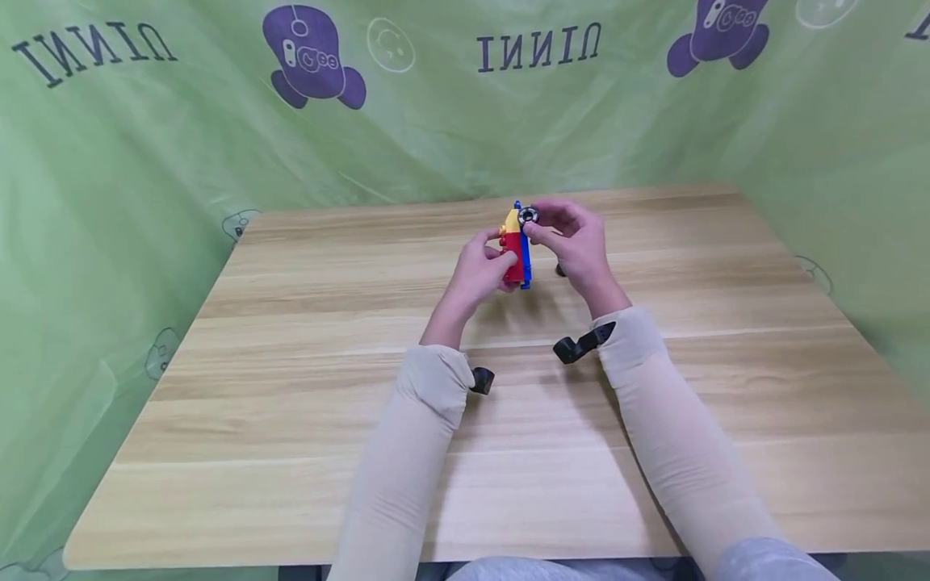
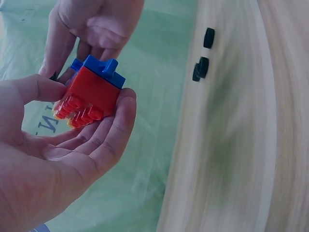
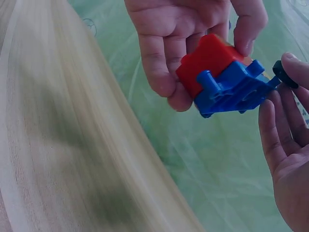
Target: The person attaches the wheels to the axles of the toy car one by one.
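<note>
A toy car body of red bricks (image 1: 513, 257) and yellow bricks (image 1: 513, 221) sits on a blue base (image 1: 526, 260) with axle pegs, all raised above the table. My left hand (image 1: 475, 273) grips the red part between thumb and fingers, with the base turned toward the right. With thumb and fingertips, my right hand (image 1: 581, 242) pinches a small black wheel (image 3: 285, 75) against the end of one blue peg. Whether the wheel is seated on that peg I cannot tell. The other pegs visible in the right wrist view are bare.
More black wheels (image 2: 208, 37) stand on the wooden table (image 1: 305, 420) beyond my hands; in the head view my right hand partly hides them. A green printed cloth (image 1: 436, 145) hangs behind and at both sides. Black devices (image 1: 574, 349) are strapped to my wrists.
</note>
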### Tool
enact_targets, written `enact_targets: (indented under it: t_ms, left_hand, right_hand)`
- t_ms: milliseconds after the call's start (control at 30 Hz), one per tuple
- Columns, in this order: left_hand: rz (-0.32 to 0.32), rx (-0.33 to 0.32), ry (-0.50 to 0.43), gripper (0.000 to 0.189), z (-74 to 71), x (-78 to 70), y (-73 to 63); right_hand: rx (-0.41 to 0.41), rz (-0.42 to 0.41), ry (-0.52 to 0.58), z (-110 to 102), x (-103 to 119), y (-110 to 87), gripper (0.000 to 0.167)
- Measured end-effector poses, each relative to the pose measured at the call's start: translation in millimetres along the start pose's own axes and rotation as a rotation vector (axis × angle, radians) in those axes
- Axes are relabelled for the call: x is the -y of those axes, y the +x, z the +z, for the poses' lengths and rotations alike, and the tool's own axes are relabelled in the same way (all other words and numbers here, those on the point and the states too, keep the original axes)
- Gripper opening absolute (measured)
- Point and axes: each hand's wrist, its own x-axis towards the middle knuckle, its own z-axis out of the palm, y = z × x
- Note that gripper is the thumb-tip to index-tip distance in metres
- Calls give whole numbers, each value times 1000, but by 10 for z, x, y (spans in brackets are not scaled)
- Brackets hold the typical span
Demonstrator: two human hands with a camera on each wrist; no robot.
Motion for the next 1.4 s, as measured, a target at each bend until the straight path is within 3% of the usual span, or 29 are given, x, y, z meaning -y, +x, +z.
enact_targets:
  t_ms: [167, 633, 833, 1067, 1200, 1400]
  left_hand:
    - [-4, -11, -41, 55, 23, 7, -24]
    - [13, -39, -12, 55, 42, -75, -30]
    - [12, -24, -28, 56, 44, -56, -31]
    - [7, -23, -41, 56, 47, -70, -45]
    - [6, -17, -48, 56, 42, -80, -57]
    - [9, -11, -70, 55, 24, -82, -64]
  right_hand:
    - [-8, -3, 30, 14, -27, 2, 30]
    - [-18, -23, 115, 45, 23, 24, 26]
    - [-11, -40, 98, 36, 22, 3, 27]
    - [5, -63, 91, 28, 31, 5, 38]
    - [-1, -72, 102, 30, 41, 12, 33]
    - [-7, -106, 19, 26, 82, 6, 31]
